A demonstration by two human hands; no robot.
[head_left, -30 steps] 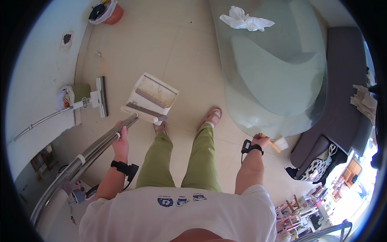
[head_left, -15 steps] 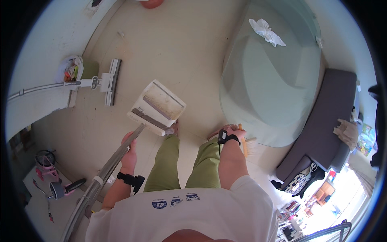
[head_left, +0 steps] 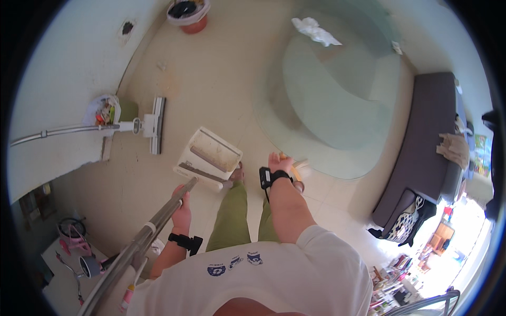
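Note:
My left hand (head_left: 181, 215) is closed round long metal handles (head_left: 161, 216) that run down to a white dustpan (head_left: 216, 147) and a broom head (head_left: 200, 176) with grey bristles, on the floor before my feet. My right hand (head_left: 279, 163), its fingers curled, holds a wooden-handled brush (head_left: 300, 171) with pale bristles, partly hidden behind the hand. It is just right of the dustpan, near the curved edge of a glass-topped table (head_left: 337, 158), which has a crumpled white tissue (head_left: 316, 32) on it.
At left, a mop (head_left: 157, 126) stands by a lined bin (head_left: 103, 109). A red bucket (head_left: 192, 22) is by the far wall, a pink bicycle (head_left: 74, 247) lower left. A grey sofa (head_left: 424, 121) lines the right, with cloths on it.
My right hand has moved left with the brush, from beside the table's near edge to close by the dustpan. My left hand still grips the handles.

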